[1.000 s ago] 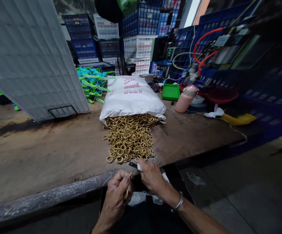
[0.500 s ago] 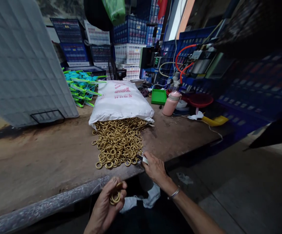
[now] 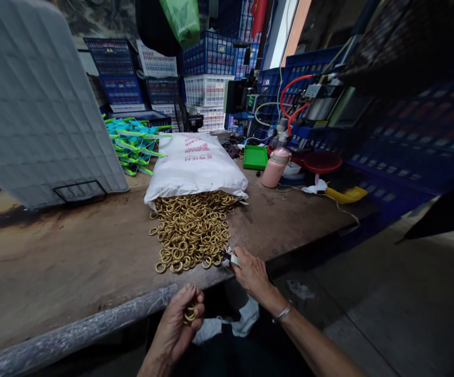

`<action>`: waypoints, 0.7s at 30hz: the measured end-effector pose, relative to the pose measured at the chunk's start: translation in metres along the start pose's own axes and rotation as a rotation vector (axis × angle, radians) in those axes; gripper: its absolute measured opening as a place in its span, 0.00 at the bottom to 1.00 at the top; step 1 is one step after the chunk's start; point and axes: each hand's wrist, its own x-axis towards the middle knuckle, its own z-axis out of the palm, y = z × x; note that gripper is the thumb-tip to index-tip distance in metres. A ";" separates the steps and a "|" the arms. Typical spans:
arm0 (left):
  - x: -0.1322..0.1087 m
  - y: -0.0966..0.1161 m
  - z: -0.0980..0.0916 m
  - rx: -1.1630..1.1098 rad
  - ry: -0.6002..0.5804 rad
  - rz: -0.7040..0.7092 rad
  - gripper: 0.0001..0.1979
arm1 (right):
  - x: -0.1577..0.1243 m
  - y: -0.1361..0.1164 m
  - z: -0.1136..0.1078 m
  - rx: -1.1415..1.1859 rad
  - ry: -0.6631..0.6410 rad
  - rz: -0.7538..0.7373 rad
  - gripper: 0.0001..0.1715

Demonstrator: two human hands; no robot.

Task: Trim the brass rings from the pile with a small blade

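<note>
Several gold-coloured metal rings point(image 3: 189, 314) are in my left hand point(image 3: 181, 317), its fingers curled around them, just off the table's front edge. My right hand point(image 3: 252, 269) is closed on a small tool point(image 3: 231, 257) with a white body and a dark tip; its exact kind I cannot make out. That tip reaches the right front corner of a pile of gold-coloured rings point(image 3: 191, 230). The rings spill onto the table from the mouth of a white woven sack point(image 3: 199, 165) with red print, lying on its side.
The wooden table point(image 3: 73, 256) has a plastic-wrapped front edge. At left stands a grey padded panel point(image 3: 50, 115), with green and blue plastic pieces point(image 3: 132, 144) behind it. A pink bottle point(image 3: 276, 167), green tray point(image 3: 255, 157) and red dish point(image 3: 323, 161) are at right. Stacked crates point(image 3: 209, 89) fill the back.
The fingers of my left hand have closed further over the rings, so fewer show. My right hand stays by the pile with the tool. The view has shifted slightly.
</note>
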 end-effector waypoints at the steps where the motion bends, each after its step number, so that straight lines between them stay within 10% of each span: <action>1: 0.000 0.000 0.000 0.006 -0.005 -0.002 0.13 | 0.000 -0.001 0.000 -0.004 -0.004 0.005 0.09; 10: 0.005 -0.004 0.002 0.289 0.009 0.148 0.18 | -0.001 -0.001 -0.006 0.226 -0.010 -0.001 0.05; 21: 0.006 0.003 0.016 0.603 0.078 0.315 0.21 | -0.013 -0.052 -0.026 0.977 -0.413 -0.114 0.10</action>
